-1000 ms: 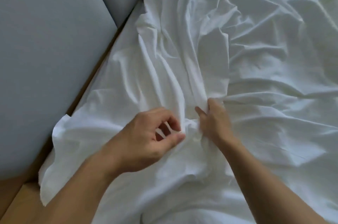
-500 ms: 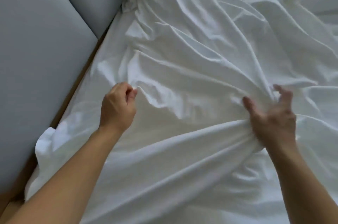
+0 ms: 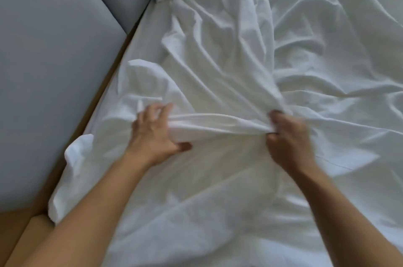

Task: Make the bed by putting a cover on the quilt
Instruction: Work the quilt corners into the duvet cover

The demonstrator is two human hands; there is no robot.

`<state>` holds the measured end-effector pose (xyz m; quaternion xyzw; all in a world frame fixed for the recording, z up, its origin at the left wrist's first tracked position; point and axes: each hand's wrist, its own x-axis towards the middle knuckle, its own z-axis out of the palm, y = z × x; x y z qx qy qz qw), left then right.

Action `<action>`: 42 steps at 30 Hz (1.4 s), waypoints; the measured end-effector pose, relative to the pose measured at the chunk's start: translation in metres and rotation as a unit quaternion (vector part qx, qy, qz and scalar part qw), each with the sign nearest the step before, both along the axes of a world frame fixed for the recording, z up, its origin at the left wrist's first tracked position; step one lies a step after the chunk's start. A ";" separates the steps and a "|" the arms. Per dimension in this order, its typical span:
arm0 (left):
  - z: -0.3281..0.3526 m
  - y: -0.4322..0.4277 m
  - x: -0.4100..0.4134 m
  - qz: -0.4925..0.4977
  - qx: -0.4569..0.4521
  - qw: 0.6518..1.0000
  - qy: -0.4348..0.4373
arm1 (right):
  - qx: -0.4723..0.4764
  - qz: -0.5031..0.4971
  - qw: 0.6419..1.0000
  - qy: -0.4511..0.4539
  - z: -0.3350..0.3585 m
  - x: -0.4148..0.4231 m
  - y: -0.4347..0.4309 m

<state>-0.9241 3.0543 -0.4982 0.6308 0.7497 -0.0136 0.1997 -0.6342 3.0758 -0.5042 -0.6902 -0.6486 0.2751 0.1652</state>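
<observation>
Grip on cover point(image 3: 218, 123): left hand point(image 3: 152, 133), right hand point(image 3: 290, 139)

Grey padded panels point(image 3: 54, 74) wall the bed's left edge, with only a thin wooden strip point(image 3: 28, 229) between. Rumpled cover point(image 3: 218, 59) ridges the middle, flatter toward the near edge.

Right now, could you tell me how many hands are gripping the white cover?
2. The left hand holds the left end of a gathered fold of the white cover, nearer the grey panels; the right hand pinches the fold's right end. No other hand shows.
</observation>
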 end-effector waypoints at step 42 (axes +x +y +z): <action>-0.051 -0.179 -0.115 0.341 -0.126 0.907 -0.212 | -0.060 0.182 0.981 0.025 0.018 -0.179 -0.023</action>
